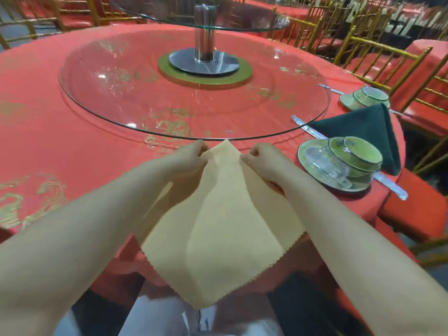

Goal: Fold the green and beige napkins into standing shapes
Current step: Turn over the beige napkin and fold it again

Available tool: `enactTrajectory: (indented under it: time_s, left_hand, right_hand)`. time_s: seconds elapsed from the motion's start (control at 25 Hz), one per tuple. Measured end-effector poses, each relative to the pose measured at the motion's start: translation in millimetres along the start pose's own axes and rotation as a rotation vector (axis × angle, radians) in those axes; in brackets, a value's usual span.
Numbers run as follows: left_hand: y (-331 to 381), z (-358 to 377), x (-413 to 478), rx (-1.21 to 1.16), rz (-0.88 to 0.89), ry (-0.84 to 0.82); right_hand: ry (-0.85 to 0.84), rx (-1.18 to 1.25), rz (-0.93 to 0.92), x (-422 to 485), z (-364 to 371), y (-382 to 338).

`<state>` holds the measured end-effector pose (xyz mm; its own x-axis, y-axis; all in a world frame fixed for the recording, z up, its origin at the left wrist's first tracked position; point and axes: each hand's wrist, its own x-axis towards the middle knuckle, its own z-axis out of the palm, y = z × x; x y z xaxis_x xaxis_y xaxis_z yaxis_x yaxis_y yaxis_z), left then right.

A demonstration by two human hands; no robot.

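Red-clothed bench [48, 132], glass turntable [194, 93] mid; bare cloth L of it, cups [355, 151] R. Beige napkin [223, 226] hangs as a diamond off the bench edge just near side of the turntable. Green napkin [363, 127], R of the turntable, folded to a peak. L hand [191, 154] & R hand [264, 158]: grip closed, each pinching the beige napkin's top edges.

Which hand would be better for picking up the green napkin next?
Probably the right hand. The green napkin lies over on that side, and the left hand is farther from it. Both hands pinch the beige napkin now.
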<state>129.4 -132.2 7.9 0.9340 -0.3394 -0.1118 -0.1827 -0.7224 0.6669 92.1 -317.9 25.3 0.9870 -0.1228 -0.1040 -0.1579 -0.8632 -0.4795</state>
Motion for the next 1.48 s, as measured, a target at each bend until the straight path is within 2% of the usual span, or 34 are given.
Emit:
enactTrajectory:
  time_s: [0.08,0.24,0.36,0.48,0.56,0.64,0.72,1.0,1.24,1.4,1.48]
  left_hand:
    - [-5,6,4,0.045,0.057,0.023]
    - [-9,19,-2,0.291,0.186,0.150]
    - [-8,22,-10,0.389,0.287,0.218]
    - [-7,24,-12,0.543,0.397,0.124]
    - [-8,25,-11,0.590,0.389,0.056]
    - [-9,27,-8,0.648,0.377,-0.016]
    - [-8,27,-8,0.666,0.354,-0.074]
    - [-6,25,-8,0.673,0.340,-0.092]
    - [-8,24,-7,0.664,0.341,-0.093]
    - [-8,25,-8,0.651,0.345,-0.082]
    - [-9,25,-8,0.643,0.349,-0.083]
  right_hand:
    - [0.020,-0.020,0.006,-2,7,4]
    - [0.059,-0.125,-0.005,-3,18,-1]
    - [0.162,-0.327,-0.025,-7,22,-4]
    - [0.302,-0.418,-0.142,-19,37,-12]
    - [0.235,-0.350,-0.251,-27,49,-17]
    - [0.072,-0.265,-0.249,-33,56,-20]
    - [-0.014,-0.246,-0.225,-36,56,-16]
    - [-0.099,-0.337,-0.211,-75,35,20]
    - [-0.127,-0.401,-0.113,-123,16,60]
    - [-0.191,-0.544,-0.024,-128,2,45]
    - [-0.144,-0.483,-0.103,-113,-1,19]
